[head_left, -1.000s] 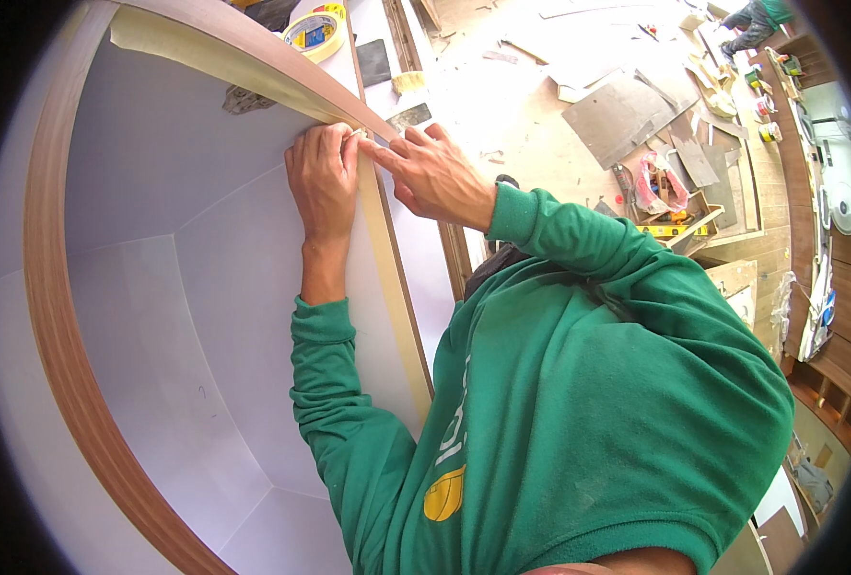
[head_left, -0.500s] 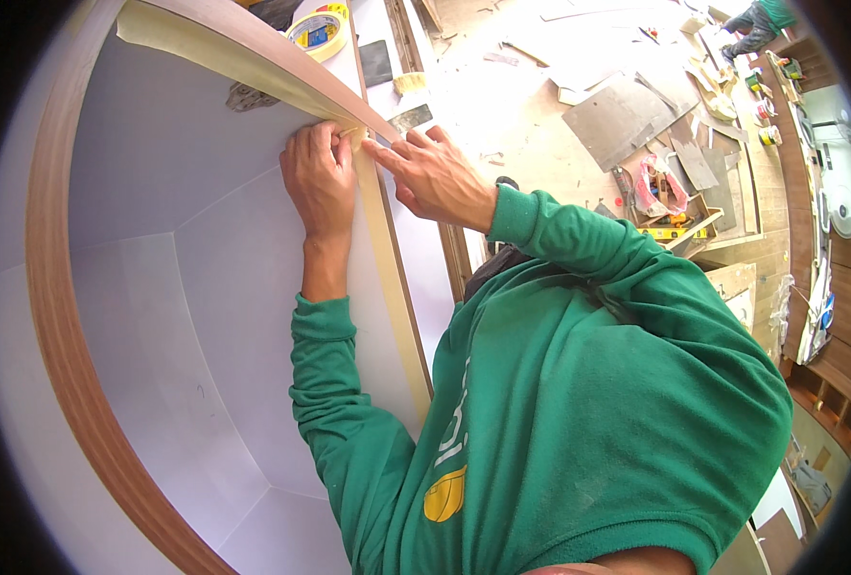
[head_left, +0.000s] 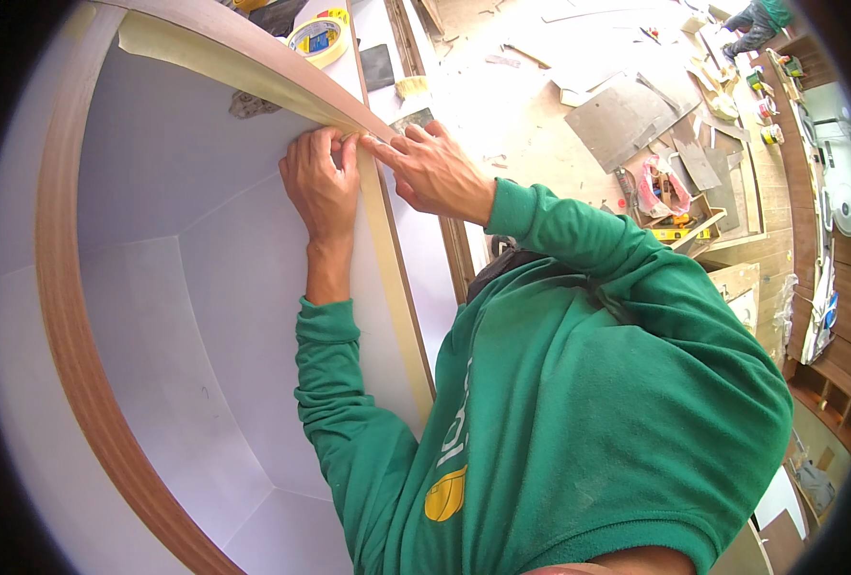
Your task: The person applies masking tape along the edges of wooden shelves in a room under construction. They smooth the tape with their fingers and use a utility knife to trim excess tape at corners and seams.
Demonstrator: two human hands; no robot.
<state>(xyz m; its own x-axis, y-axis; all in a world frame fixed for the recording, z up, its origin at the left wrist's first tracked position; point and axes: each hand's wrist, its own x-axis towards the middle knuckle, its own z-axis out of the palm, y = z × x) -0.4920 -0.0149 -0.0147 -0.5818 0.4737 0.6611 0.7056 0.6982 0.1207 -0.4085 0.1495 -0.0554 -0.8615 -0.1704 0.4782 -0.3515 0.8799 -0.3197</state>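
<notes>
Pale yellow masking tape lines the inner side of a wooden frame around a deep white-lined cabinet opening. At the frame's corner, my left hand pinches the tape between thumb and fingertips. From the other side my right hand presses an outstretched index fingertip to the same corner, its other fingers loosely bent and its thumb apart. A second tape strip runs from this corner along the near edge, beside my left forearm. The fingertips partly hide the tape at the corner.
A masking tape roll lies beyond the frame, near a dark flat piece and a bristle brush. Grey sheets, offcuts and a pink bag litter the floor at right. Another person is at the far right.
The view has shifted slightly. My left fingertips have drawn closer to my right index fingertip at the corner, while the right hand stays nearly in place.
</notes>
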